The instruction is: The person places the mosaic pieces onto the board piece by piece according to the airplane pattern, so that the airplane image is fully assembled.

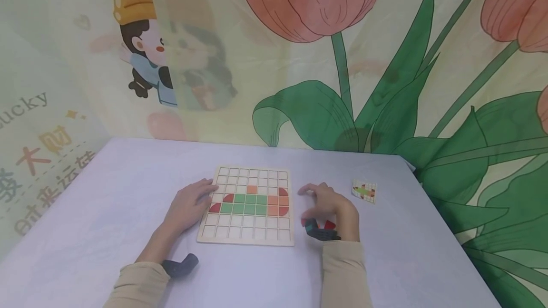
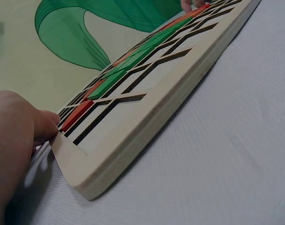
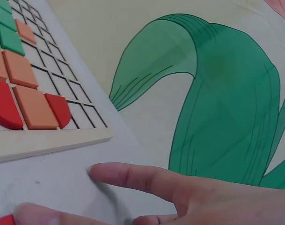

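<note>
A square wooden grid board lies flat on the table. Green square tiles fill its middle cells, with orange tiles and rounded red tiles at the sides; one orange tile sits higher up. My left hand rests at the board's left edge, fingertips on the rim. To the right of the board, my right hand hovers low with index finger and thumb spread apart. Loose red pieces lie beneath it, partly hidden by the wrist; in the right wrist view the thumb tip is beside a red piece.
A small picture card with a coloured grid pattern lies right of the right hand. White cloth covers the table. Behind its far edge hangs a printed backdrop with tulips and a cartoon figure. Each wrist wears a black camera band.
</note>
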A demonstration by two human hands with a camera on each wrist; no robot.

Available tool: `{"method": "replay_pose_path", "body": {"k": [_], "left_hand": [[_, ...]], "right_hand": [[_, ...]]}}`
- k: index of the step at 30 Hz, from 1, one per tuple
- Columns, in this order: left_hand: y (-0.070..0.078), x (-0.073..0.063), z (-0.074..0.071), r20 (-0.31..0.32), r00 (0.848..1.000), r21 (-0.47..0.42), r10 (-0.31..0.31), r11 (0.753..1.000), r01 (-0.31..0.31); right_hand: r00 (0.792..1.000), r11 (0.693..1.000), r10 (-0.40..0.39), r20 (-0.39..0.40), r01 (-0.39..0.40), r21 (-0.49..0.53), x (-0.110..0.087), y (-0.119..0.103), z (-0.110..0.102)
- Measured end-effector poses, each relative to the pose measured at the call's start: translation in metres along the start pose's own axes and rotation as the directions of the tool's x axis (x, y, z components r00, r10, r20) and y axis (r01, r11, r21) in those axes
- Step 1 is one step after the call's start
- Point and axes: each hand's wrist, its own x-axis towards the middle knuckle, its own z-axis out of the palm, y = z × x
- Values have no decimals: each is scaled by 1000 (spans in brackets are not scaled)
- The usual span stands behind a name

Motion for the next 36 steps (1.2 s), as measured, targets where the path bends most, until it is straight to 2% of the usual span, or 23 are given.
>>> {"method": "replay_pose_path", "body": {"k": [3,6,13,17,23,36], "left_hand": [[0,0,0,4,1000,-1,-7,1000,7],[0,0,0,12,1000,3,-16,1000,16],[0,0,1,22,999,7,-26,1000,26],[-1,1,2,18,1000,6,-18,1000,18],[-3,2,1,8,1000,11,-8,1000,8],[-3,1,1,12,1000,5,-2,1000,2]], "right_hand": [[1000,1000,3,-11,-3,-19,1,-1,2],[999,1000,15,-36,-15,7,3,-1,3],[991,990,25,-128,-7,142,11,2,6],[990,982,24,-136,2,189,13,4,5],[995,985,-4,-102,21,171,13,1,2],[977,978,-13,-215,57,201,24,-10,10]]}}
